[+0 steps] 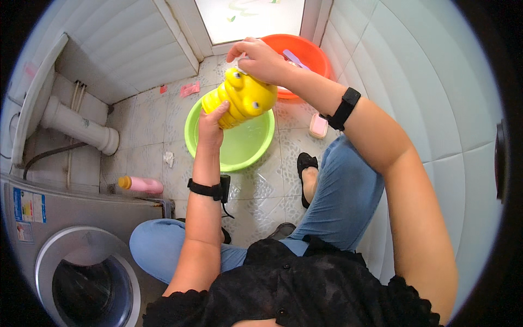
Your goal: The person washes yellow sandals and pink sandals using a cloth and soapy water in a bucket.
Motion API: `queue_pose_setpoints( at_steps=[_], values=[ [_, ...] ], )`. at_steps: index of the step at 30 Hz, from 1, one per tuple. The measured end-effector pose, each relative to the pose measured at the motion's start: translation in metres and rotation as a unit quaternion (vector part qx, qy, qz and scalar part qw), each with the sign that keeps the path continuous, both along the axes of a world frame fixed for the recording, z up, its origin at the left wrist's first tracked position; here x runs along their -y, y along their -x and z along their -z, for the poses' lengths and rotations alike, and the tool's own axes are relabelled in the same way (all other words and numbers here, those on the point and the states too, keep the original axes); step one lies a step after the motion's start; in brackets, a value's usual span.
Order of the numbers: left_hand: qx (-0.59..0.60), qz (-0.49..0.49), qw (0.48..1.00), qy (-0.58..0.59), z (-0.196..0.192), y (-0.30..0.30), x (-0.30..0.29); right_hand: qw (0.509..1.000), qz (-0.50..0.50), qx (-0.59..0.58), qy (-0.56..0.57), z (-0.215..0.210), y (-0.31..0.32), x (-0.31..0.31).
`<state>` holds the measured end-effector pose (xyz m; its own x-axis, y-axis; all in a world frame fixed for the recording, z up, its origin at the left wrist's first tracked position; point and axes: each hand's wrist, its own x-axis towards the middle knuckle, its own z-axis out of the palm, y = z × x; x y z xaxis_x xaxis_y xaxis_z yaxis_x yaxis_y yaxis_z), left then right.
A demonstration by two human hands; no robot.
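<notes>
My left hand (211,124) grips a yellow caterpillar-shaped plastic toy (237,101) by its ridged body, with the thumb laid across the front. The toy has bulging eyes and is tilted above a light green basin (189,128) on the floor. Some liquid appears to lie in that basin. At the toy's upper end, my right hand (259,59) bends over with its fingers apart. Whether its palm or fingertips touch the toy is hard to make out.
Behind my right hand stands an orange-red basin (321,57) with a purple-handled brush (294,59). A pink soap box (318,126) sits near my right shoe. A pink bottle (141,185) lies by the washing machine (90,231). A white drain pedestal (81,128) and tiled walls flank the floor.
</notes>
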<state>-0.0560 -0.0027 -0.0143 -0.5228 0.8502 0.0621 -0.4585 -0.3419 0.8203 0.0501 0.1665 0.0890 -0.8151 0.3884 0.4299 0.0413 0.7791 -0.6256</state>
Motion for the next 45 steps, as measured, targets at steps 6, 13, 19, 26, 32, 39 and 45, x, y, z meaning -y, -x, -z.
queue_pose_setpoints(
  at_steps=[6,13,19,26,32,39,45],
  values=[
    [-0.364,-0.153,0.917,0.056,0.0,-0.013,-0.001,0.981,0.137,0.136,-0.016,0.02,0.008,-0.025],
    [-0.628,-0.29,0.72,0.054,0.002,-0.016,-0.002,0.931,0.195,0.309,-0.022,0.007,0.014,-0.006],
    [-0.694,-0.252,0.667,0.1,0.005,-0.036,-0.004,0.934,0.112,0.221,-0.258,0.02,0.021,0.029],
    [-0.72,-0.257,0.639,0.084,-0.003,-0.028,-0.005,0.964,0.058,0.086,-0.246,0.029,0.013,-0.007],
    [-0.699,-0.306,0.646,0.014,-0.004,-0.03,-0.004,0.964,0.175,0.188,-0.073,0.009,0.006,-0.003],
    [-0.699,-0.245,0.667,0.076,0.007,-0.044,-0.008,0.973,0.121,0.129,-0.149,0.009,0.017,0.047],
    [-0.691,-0.227,0.675,0.121,0.011,-0.047,-0.008,0.984,0.02,0.057,-0.166,0.009,0.023,0.063]
  ],
)
